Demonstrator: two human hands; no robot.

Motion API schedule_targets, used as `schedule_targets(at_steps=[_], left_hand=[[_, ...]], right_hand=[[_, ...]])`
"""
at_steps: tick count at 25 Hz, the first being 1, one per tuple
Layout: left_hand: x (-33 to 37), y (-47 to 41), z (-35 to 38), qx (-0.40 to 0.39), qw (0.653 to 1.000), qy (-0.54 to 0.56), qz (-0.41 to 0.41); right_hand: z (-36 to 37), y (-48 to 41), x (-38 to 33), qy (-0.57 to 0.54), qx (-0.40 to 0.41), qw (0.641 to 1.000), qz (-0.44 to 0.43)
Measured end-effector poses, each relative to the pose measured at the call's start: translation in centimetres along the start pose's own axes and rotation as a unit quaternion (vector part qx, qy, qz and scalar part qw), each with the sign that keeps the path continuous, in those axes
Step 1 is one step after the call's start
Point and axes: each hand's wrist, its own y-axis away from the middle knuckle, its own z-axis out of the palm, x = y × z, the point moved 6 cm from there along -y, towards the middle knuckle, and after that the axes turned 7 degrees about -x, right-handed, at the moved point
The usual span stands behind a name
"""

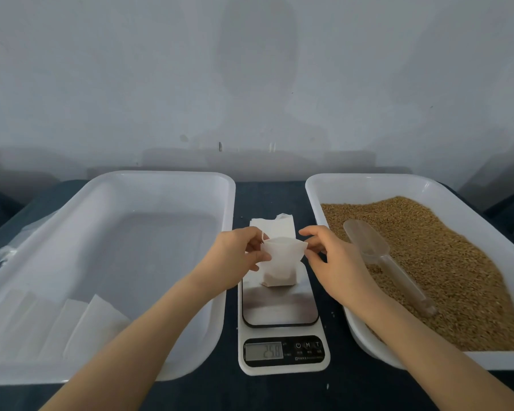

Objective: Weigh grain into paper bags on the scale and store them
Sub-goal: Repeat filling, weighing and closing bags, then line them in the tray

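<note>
Paper bag (pixel 279 262), small and white, stands upright on the steel plate of the scale (pixel 279 307), toward the plate's far edge, with its mouth held open and its lower part looking filled. The left hand (pixel 238 256) pinches the bag's left rim, its grip clamped on the paper between thumb and fingers. The right hand (pixel 330 256) pinches the right rim in the same way, grip closed on the bag's edge. Both forearms reach in from the near side of the bench (pixel 279 393), which is covered in dark cloth.

The scale sits between two white trays; its display is lit, but the digits are too blurred to read with certainty. Just behind the scale lies a small stack of spare bags (pixel 275 225), flat on the cloth.

The right tray (pixel 339 185) holds brown grain (pixel 442 262) spread across most of its floor. A clear plastic scoop (pixel 380 253) lies on the grain, bowl toward the far side and handle pointing to the near rim, just beside the right wrist.

The left tray (pixel 161 179) is mostly bare, with several white bags (pixel 80 327) lying side by side in its near left corner
</note>
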Motion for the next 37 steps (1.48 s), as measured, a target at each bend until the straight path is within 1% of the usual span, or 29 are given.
schedule_targets(at_steps=[8, 20, 25, 27, 30, 32, 34, 37], left_hand=[[-0.3, -0.3, 0.1, -0.001, 0.999, -0.032, 0.002], [-0.3, -0.3, 0.1, 0.004, 0.999, -0.039, 0.008], [-0.1, -0.2, 0.2, 0.0, 0.998, -0.064, 0.004], [0.0, -0.1, 0.2, 0.001, 0.997, -0.076, 0.008], [0.5, 0.1, 0.7, -0.002, 0.994, -0.109, 0.029], [0.7, -0.1, 1.2, -0.01, 0.989, -0.143, 0.028], [0.7, -0.2, 1.2, -0.008, 0.989, -0.145, 0.012], [0.6, -0.2, 1.0, -0.008, 0.994, -0.113, 0.004]], right_hand=[[0.0, 0.0, -0.2, 0.004, -0.001, 1.0, -0.001], [-0.1, 0.1, -0.2, 0.006, 0.008, 1.0, -0.011], [-0.2, 0.2, -0.4, 0.008, 0.003, 1.0, 0.003], [-0.2, 0.3, -0.9, 0.013, -0.011, 1.0, -0.001], [0.5, -0.2, -1.4, 0.074, -0.067, 0.995, -0.006], [0.7, -0.4, -1.8, 0.124, -0.08, 0.989, -0.016], [0.5, -0.5, -1.9, 0.11, -0.067, 0.991, -0.026], [-0.1, -0.2, -1.6, 0.052, -0.021, 0.998, -0.018]])
